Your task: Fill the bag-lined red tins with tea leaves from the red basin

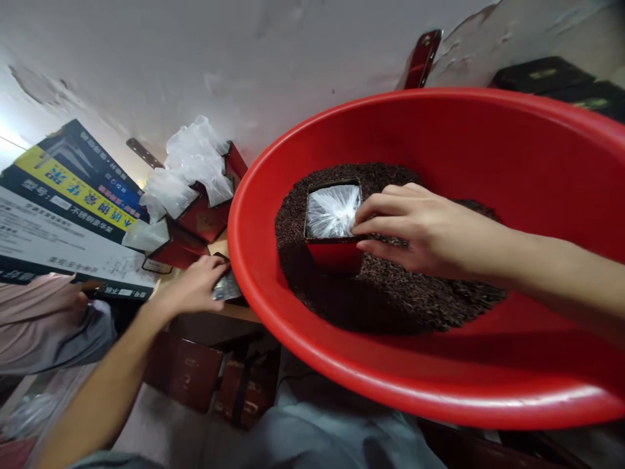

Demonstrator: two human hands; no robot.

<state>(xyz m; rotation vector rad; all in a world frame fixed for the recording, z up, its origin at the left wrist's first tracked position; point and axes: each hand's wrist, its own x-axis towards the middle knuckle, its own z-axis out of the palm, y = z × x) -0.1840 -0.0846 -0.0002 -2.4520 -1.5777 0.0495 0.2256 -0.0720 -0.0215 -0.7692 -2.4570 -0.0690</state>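
A large red basin [537,365] holds dark, shredded dried leaves [415,299]. On the leaves stands an open red box [334,255], lined with a clear plastic bag [328,210] whose top is gathered together. My right hand [415,228] has its fingers closed at the right side of the gathered plastic. Left of the basin, my left hand [198,286] has its fingers around a dark-edged item with a shiny clear surface [227,286], which may be a lid.
Several red boxes [205,218] with white plastic bags [195,156] stand left of the basin. A printed carton [73,221] leans behind them. Another person's pink clothing [36,319] shows at the far left. Dark boxes [544,75] sit behind the basin at right.
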